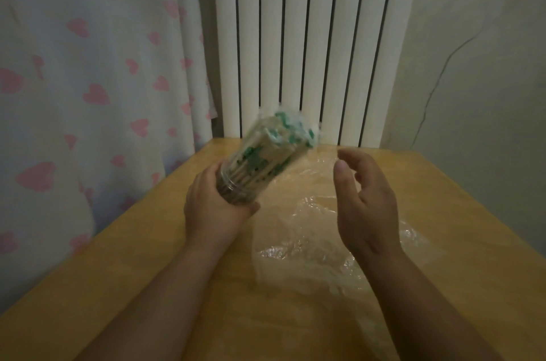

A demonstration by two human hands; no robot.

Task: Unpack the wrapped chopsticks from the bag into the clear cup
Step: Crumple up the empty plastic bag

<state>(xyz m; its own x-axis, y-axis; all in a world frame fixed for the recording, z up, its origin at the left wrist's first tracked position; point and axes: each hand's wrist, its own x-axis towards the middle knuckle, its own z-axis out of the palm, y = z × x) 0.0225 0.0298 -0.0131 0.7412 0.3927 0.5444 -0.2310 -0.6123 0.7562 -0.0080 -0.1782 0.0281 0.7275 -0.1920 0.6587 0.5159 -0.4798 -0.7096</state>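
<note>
Pink-hearted curtain [88, 65] hangs far left; white radiator [310, 35] stands behind the wooden worktop [147, 286]. Left hand [212, 207] grips the base of the clear cup [236, 183], which is tilted toward the upper right and motion-blurred, packed with green-and-white wrapped chopsticks [283, 136] whose ends stick out past the rim. Clear bag [310, 242] lies crumpled on the worktop between the hands; right hand [366, 201] hovers above it, fingers loosely curved, holding nothing, apart from the cup.
</note>
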